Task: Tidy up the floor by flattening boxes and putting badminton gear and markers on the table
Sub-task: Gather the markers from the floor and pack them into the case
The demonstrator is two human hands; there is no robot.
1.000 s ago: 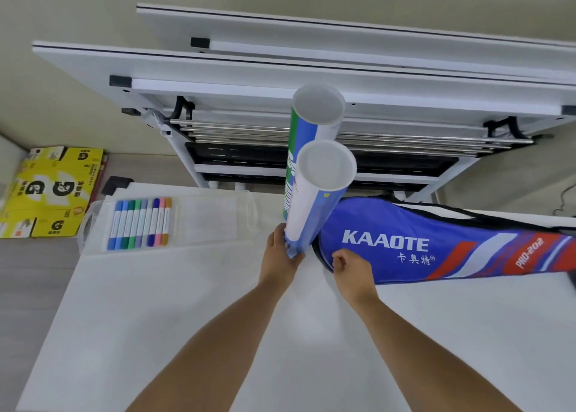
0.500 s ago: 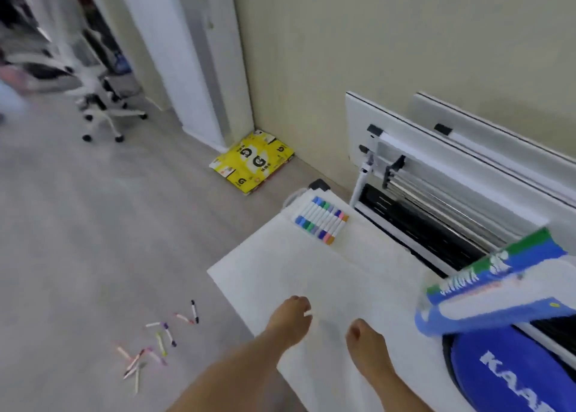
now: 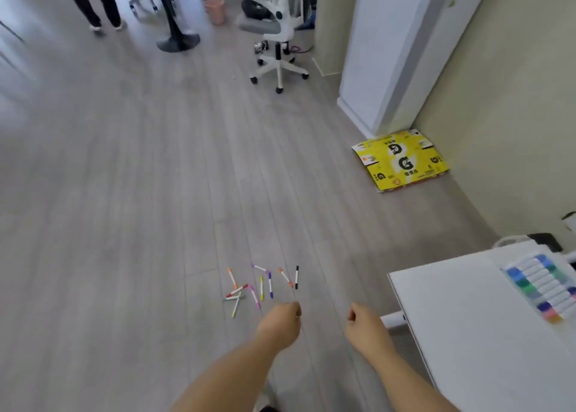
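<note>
Grey wood-plank floor [image 3: 124, 178] fills most of my view, with a loose scatter of coloured marker pens [image 3: 258, 287] lying on it just ahead of my hands. My left hand [image 3: 280, 326] hangs palm-down over the floor, fingers curled loosely inward and holding nothing; my right hand [image 3: 363, 329] sits beside it in a similar soft fist, also empty. Both forearms reach forward from the bottom edge. To the right, the white table [image 3: 452, 333] carries a clear case of markers [image 3: 542, 287]. A flattened yellow cardboard box [image 3: 400, 162] lies by the wall, near a white office chair [image 3: 274, 28].
</note>
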